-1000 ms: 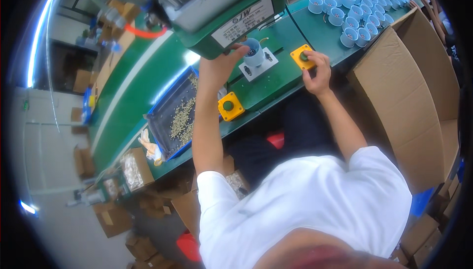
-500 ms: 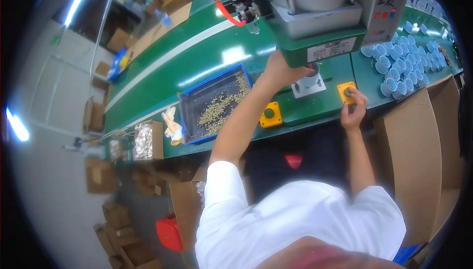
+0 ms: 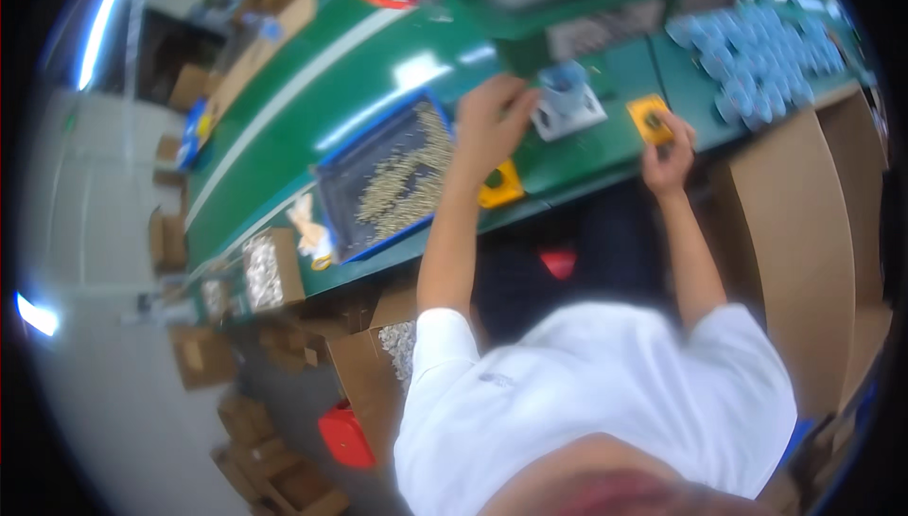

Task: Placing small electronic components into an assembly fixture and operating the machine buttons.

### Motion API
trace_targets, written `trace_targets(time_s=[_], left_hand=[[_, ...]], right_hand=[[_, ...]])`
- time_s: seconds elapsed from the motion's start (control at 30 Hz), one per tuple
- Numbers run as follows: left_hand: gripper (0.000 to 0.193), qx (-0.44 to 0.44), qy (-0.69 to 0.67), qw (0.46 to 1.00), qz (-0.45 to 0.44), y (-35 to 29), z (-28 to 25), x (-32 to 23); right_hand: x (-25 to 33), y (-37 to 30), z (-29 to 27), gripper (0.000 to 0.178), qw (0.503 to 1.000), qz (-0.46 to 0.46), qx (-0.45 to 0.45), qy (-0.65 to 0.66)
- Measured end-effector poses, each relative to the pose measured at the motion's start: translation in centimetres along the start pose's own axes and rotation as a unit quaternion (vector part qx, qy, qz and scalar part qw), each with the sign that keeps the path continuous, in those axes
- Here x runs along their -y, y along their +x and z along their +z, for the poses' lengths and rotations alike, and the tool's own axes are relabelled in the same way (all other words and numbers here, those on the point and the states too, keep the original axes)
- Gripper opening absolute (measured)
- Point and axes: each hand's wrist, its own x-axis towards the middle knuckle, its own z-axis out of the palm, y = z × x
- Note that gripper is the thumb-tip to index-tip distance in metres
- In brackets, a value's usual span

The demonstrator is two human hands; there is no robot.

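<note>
A: What do we see worn behind the left hand (image 3: 487,123) and right hand (image 3: 669,152)?
B: We see a plain white shirt (image 3: 615,412), its short, loose sleeves (image 3: 443,338) well back from both hands.
A: Any marking?
B: We spot a small greyish mark (image 3: 497,380) on the chest, left-hand side, too blurred to read.
A: And between hands and shirt?
B: We make out dark trousers (image 3: 619,256).

upper left: a long bright light (image 3: 106,24) | left edge: a short bright light (image 3: 36,314) | left of middle: a white and yellow glove (image 3: 305,223) near a small brown box (image 3: 288,262) holding shiny pale bits (image 3: 262,270) | bottom left: brown boxes (image 3: 248,421), a red thing (image 3: 346,436) | right: a big open brown box (image 3: 790,242)
</note>
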Motion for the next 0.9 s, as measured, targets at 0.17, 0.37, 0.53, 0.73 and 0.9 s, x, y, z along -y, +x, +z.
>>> trace_targets(time_s=[0.17,0.37,0.53,0.73,0.9], left_hand=[[0.017,-0.284,0.052,0.957,0.008,-12.3,4.2,5.9],[0.015,-0.24,0.221,0.934,0.144,-12.2,1.9,4.9],[0.014,-0.128,0.259,0.944,0.159,-11.5,-1.6,4.0],[0.047,-0.119,0.185,0.972,-0.078,-11.3,-4.6,12.0],[0.053,0.016,0.268,0.96,-0.077,-11.8,-5.4,16.9]], right_hand=[[-0.8,0.0,0.7,0.05,1.0,0.002,-0.015,0.015],[0.4,0.1,-0.3,0.047,0.999,0.012,0.049,-0.01],[0.5,0.7,0.2,0.045,0.997,0.001,0.079,-0.016],[-0.2,0.1,0.1,0.042,1.0,0.003,0.0,0.0],[1.3,0.4,0.9,0.037,1.0,0.017,0.002,-0.026]])
